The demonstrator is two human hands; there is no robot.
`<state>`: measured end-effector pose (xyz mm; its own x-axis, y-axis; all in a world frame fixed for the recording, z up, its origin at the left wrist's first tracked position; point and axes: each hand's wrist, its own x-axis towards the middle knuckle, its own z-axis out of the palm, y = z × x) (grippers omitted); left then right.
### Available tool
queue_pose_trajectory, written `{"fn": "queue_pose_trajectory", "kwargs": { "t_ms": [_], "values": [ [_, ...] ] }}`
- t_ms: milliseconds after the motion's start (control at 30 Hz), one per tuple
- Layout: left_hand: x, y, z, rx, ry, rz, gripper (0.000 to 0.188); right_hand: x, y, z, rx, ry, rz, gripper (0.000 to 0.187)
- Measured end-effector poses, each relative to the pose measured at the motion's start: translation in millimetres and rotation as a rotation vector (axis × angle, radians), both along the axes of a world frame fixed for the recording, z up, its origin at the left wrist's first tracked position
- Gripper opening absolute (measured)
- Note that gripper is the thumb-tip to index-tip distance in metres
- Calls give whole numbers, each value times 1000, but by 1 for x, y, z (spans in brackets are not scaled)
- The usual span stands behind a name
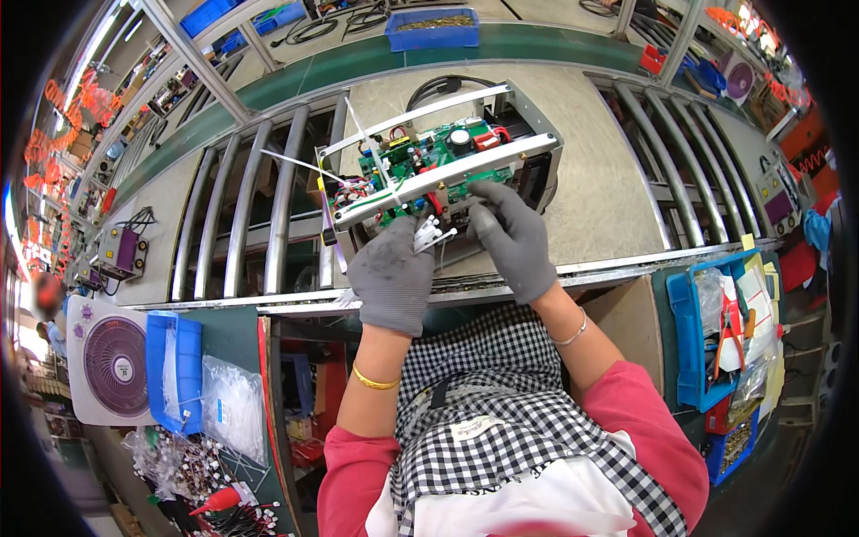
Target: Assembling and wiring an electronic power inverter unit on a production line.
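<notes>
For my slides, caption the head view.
Left hand holds white cable ties; right hand at open chassis with green boards.

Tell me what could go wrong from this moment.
The left hand holds a bunch of white cable ties close to the open metal frame; one might slip loose and drop in among the parts.

The gloved right hand works close beside the green circuit board, so a fingertip could knock or snag a component.

A long white strip juts out past the frame's left end and may catch on something.
</notes>
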<state>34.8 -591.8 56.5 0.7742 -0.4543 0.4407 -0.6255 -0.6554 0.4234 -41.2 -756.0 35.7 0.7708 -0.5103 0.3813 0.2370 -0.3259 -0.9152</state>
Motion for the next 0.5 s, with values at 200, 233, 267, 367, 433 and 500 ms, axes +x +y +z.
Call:
{"fn": "queue_pose_trajectory", "kwargs": {
  "t_ms": [200,233,267,367,433,500],
  "values": [
    [-5,-4,10,96,-6,55,28,11,-10,17,425,171,357,30],
    [-5,-4,12,108,-16,57,28,15,-11,21,475,198,378,30],
    [-5,-4,13,122,-5,59,28,18,-13,25,522,201,418,30],
    [-3,-5,16,151,27,60,27,24,-10,28,565,188,427,31],
    [-2,-6,17,148,40,58,27,27,-6,25,562,158,380,30],
    [-3,-6,15,124,53,54,27,25,-2,19,566,124,313,28]
  ]
}}
